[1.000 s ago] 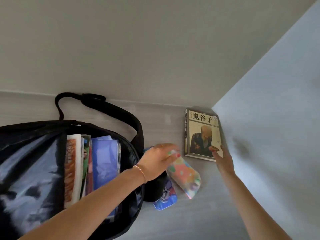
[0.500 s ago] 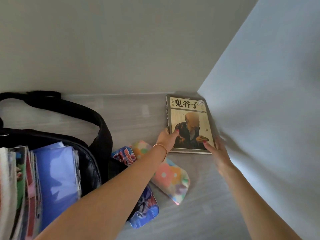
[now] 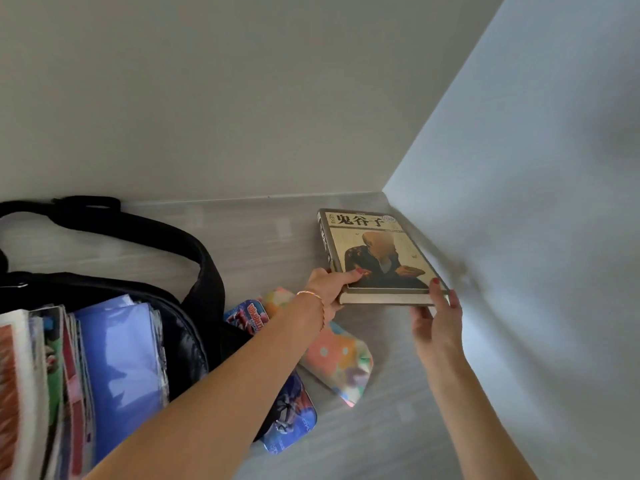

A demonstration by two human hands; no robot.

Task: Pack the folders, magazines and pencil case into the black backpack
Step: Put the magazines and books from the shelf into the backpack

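The black backpack [image 3: 194,337] lies open at the left with magazines [image 3: 41,386] and a blue folder [image 3: 121,368] standing inside. A thick book [image 3: 374,254] with a tan cover lies in the far right corner of the table, its near edge raised. My left hand [image 3: 329,289] grips the book's near left corner, thumb on the cover. My right hand [image 3: 438,317] holds the near right corner, fingers under it and thumb on top. A pastel patterned pencil case [image 3: 339,365] lies between bag and book, partly under my left forearm.
A blue printed tin case [image 3: 287,420] lies beside the backpack under my left arm. The bag's black strap [image 3: 145,230] arcs over the pale wooden table [image 3: 263,237]. Walls close in behind and on the right, right next to the book.
My left hand left the pencil case and went to the book's left corner. Both hands now hold the book, and its near edge has come up. The view has shifted right.
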